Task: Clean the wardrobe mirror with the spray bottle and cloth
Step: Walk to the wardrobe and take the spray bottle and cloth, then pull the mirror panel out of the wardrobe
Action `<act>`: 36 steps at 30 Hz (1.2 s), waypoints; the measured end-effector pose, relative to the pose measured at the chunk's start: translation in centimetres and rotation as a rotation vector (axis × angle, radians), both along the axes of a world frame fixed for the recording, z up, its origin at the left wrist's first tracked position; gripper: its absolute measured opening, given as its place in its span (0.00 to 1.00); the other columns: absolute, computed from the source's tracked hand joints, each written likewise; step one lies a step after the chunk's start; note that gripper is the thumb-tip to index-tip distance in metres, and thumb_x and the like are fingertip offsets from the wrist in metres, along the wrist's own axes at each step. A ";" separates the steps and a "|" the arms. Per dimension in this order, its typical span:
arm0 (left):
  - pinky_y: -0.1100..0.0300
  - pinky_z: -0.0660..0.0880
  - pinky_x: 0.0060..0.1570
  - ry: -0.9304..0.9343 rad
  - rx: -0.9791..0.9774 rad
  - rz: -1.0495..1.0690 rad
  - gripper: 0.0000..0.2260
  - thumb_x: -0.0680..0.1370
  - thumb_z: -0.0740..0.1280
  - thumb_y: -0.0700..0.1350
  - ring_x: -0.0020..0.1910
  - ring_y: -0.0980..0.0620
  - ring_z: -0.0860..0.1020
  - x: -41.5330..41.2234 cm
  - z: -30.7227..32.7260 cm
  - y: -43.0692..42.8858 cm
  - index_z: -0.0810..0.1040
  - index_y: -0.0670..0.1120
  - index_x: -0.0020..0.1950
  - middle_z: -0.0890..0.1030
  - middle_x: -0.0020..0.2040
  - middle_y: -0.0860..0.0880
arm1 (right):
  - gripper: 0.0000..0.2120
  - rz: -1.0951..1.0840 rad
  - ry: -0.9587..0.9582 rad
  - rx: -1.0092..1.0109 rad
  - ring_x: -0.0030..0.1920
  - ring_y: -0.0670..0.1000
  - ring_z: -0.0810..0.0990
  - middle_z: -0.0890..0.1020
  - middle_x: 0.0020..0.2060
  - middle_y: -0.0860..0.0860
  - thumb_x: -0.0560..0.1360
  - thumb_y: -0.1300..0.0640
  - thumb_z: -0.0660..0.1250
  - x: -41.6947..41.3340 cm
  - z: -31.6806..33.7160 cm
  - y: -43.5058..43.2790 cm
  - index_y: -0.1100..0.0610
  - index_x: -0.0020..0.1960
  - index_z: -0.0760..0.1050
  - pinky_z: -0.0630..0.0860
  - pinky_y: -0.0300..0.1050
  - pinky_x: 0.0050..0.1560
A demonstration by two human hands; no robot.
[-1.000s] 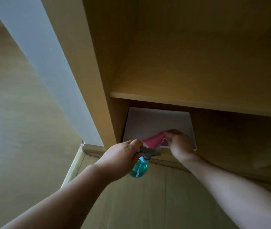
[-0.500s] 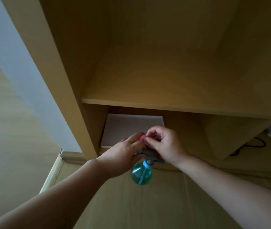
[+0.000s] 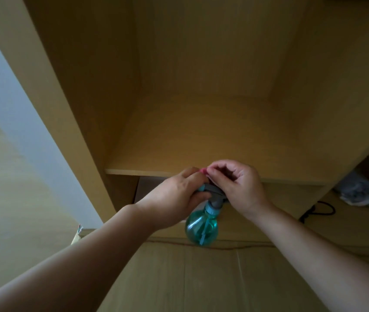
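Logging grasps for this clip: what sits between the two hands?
In the head view, a bit of pink cloth pinched by the right hand, and below it the grey head of the spray bottle, gripped by the left hand.

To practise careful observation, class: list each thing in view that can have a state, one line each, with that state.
left hand: gripping the bottle by its head.
right hand: pinching the cloth.
bottle: upright, hanging from the grip.
cloth: bunched, mostly hidden.
cable: lying loose.
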State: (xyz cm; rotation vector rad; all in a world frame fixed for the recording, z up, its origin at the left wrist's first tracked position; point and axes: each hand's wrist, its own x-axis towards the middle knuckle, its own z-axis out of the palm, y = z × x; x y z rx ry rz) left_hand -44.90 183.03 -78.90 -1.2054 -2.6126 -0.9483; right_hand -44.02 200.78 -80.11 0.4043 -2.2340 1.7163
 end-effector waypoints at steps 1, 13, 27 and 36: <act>0.56 0.77 0.47 0.003 0.001 -0.002 0.10 0.79 0.66 0.44 0.47 0.49 0.77 -0.3 1.4 0.2 0.76 0.41 0.58 0.76 0.55 0.46 | 0.06 -0.007 0.007 -0.002 0.44 0.47 0.84 0.86 0.42 0.47 0.76 0.59 0.69 -0.3 1.4 0.1 0.49 0.45 0.83 0.79 0.37 0.45; 0.58 0.73 0.41 0.025 0.005 0.097 0.07 0.80 0.63 0.44 0.41 0.50 0.74 -2.2 28.8 0.5 0.74 0.42 0.55 0.71 0.48 0.51 | 0.08 -0.055 0.025 -0.034 0.41 0.45 0.84 0.85 0.39 0.44 0.77 0.57 0.68 -2.5 28.8 -0.5 0.45 0.45 0.83 0.77 0.36 0.41; 0.59 0.72 0.49 0.106 -0.025 0.131 0.07 0.81 0.61 0.45 0.48 0.50 0.74 -2.1 66.4 1.9 0.73 0.44 0.57 0.72 0.51 0.50 | 0.05 -0.101 0.085 0.070 0.44 0.42 0.83 0.84 0.41 0.44 0.78 0.58 0.67 -2.8 65.6 0.9 0.52 0.50 0.81 0.79 0.38 0.44; 0.63 0.68 0.47 0.284 0.032 0.171 0.05 0.79 0.63 0.42 0.46 0.53 0.72 1.3 78.2 6.1 0.74 0.42 0.54 0.73 0.49 0.51 | 0.09 0.020 0.255 0.200 0.47 0.47 0.83 0.85 0.44 0.47 0.78 0.56 0.67 1.7 79.2 5.6 0.43 0.49 0.81 0.81 0.52 0.48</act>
